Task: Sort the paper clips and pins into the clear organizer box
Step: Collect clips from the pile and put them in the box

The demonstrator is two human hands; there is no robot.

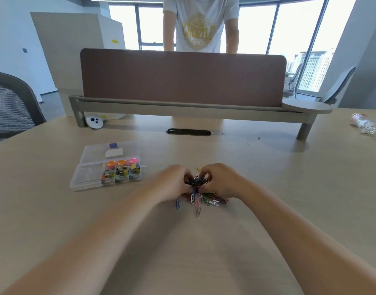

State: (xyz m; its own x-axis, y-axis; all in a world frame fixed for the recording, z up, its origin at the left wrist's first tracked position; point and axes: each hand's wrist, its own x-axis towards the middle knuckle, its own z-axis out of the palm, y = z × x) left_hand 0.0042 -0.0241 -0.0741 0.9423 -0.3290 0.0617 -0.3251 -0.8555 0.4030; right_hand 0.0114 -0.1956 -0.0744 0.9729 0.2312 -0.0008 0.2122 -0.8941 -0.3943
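Both hands' grips, left hand (174,182) and right hand (217,179), pinch tangled wire paper clips (196,180).

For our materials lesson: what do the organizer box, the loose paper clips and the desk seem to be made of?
Organizer box: clear, glossy plastic, it seems; its contents show through the walls.
Paper clips: thin bent wire, probably metal; the blue, pink and green ones look coated, others bare and silvery.
Desk: pale wood-grain surface, matte; likely laminate, though solid wood cannot be ruled out.
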